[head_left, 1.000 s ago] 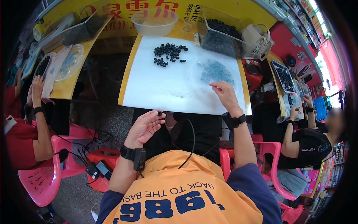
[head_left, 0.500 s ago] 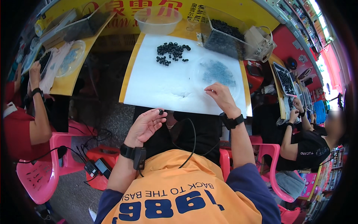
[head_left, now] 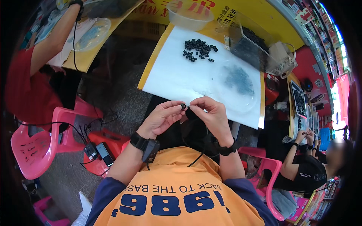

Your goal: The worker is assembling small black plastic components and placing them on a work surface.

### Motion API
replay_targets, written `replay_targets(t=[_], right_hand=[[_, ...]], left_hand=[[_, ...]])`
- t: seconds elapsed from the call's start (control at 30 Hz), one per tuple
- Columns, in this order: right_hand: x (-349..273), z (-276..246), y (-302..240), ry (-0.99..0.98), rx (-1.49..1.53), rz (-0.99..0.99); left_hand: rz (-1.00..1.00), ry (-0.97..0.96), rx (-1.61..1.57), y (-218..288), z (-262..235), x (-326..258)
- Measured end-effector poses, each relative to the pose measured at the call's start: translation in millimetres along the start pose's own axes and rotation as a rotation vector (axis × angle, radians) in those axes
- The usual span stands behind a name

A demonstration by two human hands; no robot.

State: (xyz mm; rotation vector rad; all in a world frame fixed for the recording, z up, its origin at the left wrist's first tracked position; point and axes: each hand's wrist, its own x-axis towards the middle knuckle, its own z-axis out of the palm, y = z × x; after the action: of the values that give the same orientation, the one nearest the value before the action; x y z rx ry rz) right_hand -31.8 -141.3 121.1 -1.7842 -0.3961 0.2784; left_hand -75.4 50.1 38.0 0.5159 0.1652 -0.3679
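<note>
Left hand (head_left: 163, 117) pinches a small black ring (head_left: 183, 106); right hand (head_left: 212, 115) pinches toward it, fingertips meeting just below the counter (head_left: 177, 77) edge for close work.

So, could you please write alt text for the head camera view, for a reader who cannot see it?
Left hand and right hand meet before the chest, pinching a small black ring between the fingers. Ahead, a white sheet on a yellow table holds a pile of black rings.

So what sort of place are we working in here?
Probably a small hand-assembly workshop: a pile of small black parts on a white sheet, a clear bin of more parts, and other people seated at neighbouring yellow tables.
</note>
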Motion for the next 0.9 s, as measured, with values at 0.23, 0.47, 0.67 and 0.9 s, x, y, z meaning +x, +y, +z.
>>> replay_targets(t=[0.23, 0.47, 0.67, 0.9], right_hand=[[1, 8, -6, -0.014, -0.184, -0.013], [5, -1, 15, -0.223, 0.132, 0.148], [10, -7, 13, -0.327, 0.182, 0.216], [98, -54, 4, -0.102, -0.331, -0.014]], left_hand=[[0.01, 0.019, 0.048, 4, 5, -2], [-0.064, -0.04, 0.2, 7, 3, -3], [-0.092, -0.06, 0.168, 5, -1, -2], [-0.018, -0.098, -0.219, 2, -3, -1]])
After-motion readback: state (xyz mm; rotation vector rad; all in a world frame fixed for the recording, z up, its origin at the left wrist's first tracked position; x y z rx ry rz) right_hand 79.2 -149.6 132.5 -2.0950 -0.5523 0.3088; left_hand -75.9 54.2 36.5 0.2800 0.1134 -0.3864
